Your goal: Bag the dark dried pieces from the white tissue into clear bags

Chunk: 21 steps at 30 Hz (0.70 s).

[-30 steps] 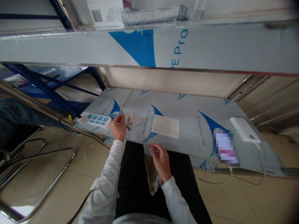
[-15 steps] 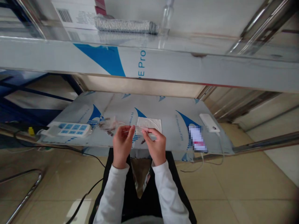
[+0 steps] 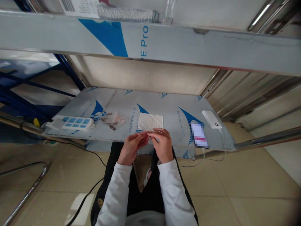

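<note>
My left hand (image 3: 131, 148) and my right hand (image 3: 163, 145) meet fingertip to fingertip over the table's front edge. Both are closed in a pinch, and whatever lies between the fingers is too small and too covered to name. Just beyond them a white square of folded tissue or cloth (image 3: 150, 121) lies flat on the film-covered table (image 3: 164, 105). To the left of it is a clear plastic bag (image 3: 120, 120) with small brownish pieces (image 3: 112, 126) beside or inside it; I cannot tell which.
A white power strip (image 3: 77, 123) lies at the left. On the right are a phone (image 3: 198, 135) and a white device with a cable (image 3: 211, 119). Above runs a shelf edge (image 3: 169, 44), carrying a box (image 3: 81, 8), a grey fabric roll (image 3: 128, 14) and a clear bottle (image 3: 169, 13).
My hands have drawn together, fingertips now meeting; before, a small pinkish, see-through thing stretched between them. The view has tipped down, so the upper shelf sits higher in the picture.
</note>
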Motion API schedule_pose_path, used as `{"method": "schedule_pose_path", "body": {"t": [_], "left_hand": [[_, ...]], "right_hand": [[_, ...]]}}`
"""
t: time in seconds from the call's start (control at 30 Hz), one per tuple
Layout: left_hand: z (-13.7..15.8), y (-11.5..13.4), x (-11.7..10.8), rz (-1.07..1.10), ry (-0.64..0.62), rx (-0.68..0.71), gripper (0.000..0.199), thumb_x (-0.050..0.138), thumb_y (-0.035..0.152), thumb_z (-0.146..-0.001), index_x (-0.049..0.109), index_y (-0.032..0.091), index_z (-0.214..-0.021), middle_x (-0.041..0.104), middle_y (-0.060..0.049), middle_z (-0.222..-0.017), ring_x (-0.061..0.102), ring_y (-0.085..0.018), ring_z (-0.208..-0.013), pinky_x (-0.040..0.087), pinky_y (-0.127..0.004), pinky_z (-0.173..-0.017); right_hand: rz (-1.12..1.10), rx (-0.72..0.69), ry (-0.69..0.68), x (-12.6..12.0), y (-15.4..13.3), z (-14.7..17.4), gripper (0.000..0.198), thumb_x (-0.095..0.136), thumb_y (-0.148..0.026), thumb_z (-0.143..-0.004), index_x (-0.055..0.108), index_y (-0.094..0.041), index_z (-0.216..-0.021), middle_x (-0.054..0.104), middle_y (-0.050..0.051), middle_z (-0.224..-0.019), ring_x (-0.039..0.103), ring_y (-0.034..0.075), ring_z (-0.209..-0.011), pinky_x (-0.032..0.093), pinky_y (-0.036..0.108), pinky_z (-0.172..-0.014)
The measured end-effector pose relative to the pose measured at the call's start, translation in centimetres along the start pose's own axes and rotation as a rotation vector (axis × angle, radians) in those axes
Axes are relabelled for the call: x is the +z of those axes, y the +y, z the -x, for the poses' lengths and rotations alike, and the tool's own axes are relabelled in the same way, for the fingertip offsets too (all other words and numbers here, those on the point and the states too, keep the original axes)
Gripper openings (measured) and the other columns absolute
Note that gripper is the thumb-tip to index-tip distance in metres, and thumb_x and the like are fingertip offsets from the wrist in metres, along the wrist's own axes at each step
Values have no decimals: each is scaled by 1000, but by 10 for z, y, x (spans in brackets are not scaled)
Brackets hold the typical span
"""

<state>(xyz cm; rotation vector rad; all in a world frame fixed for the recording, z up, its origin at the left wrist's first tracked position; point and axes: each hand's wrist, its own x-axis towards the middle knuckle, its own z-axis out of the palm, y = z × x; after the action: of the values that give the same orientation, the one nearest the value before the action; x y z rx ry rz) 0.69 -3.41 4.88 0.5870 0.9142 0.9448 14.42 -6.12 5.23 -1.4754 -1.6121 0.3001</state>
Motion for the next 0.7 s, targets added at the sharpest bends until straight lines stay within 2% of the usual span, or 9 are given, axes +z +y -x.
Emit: {"method": "schedule_pose_path", "body": {"t": [0.1, 0.17, 0.23, 0.33, 0.43, 0.57, 0.7], "left_hand": [[1, -3, -6, 13, 17, 23, 23, 78, 29, -61, 72, 14, -77, 72, -4, -75, 65, -11, -67, 51, -21, -66], [3, -2, -7, -36, 17, 70, 23, 78, 31, -62, 72, 13, -76, 71, -3, -72, 64, -10, -64, 50, -20, -64], [5, -2, -5, -111, 12, 129, 23, 77, 32, -63, 72, 13, -76, 71, -3, -73, 63, -10, -64, 50, -21, -65], [6, -2, 0, -206, 21, 201, 24, 77, 32, -63, 71, 14, -77, 71, -3, -76, 62, -10, -64, 49, -22, -66], [7, -4, 3, -231, -8, 241, 25, 77, 33, -62, 71, 14, -77, 71, -3, -75, 61, -9, -64, 48, -21, -66], [9, -5, 2, -240, -63, 246, 26, 78, 35, -62, 69, 15, -76, 68, 0, -65, 59, -9, -58, 46, -20, -60], [10, -4, 0, -290, -82, 197, 28, 78, 38, -63, 67, 14, -72, 69, -2, -64, 61, -10, -57, 46, -21, -59]], "right_hand": [[-133, 36, -154, -10, -8, 2, 28, 65, -20, -77, 71, -27, -104, 72, 2, -103, 63, 22, -100, 46, 40, -94], [-263, 66, -206, -15, -14, 3, 32, 67, -29, -76, 69, -25, -108, 70, 4, -110, 64, 21, -101, 48, 36, -92], [-321, 115, -142, -15, -19, 3, 26, 65, -36, -78, 71, -22, -100, 71, 6, -104, 65, 20, -96, 50, 34, -88], [-346, 225, -31, -9, -19, 3, 24, 65, -41, -78, 72, -18, -85, 73, 7, -87, 66, 18, -77, 54, 30, -72], [-496, 343, -68, -2, -13, 3, 30, 70, -43, -73, 72, -15, -85, 74, 8, -83, 67, 18, -68, 56, 29, -64], [-733, 425, -181, -2, 0, 6, 32, 73, -41, -69, 73, -15, -88, 75, 8, -83, 70, 21, -74, 58, 33, -71], [-773, 430, -295, -9, 10, 10, 27, 72, -38, -71, 75, -17, -87, 75, 6, -83, 71, 21, -76, 57, 35, -76]]}}
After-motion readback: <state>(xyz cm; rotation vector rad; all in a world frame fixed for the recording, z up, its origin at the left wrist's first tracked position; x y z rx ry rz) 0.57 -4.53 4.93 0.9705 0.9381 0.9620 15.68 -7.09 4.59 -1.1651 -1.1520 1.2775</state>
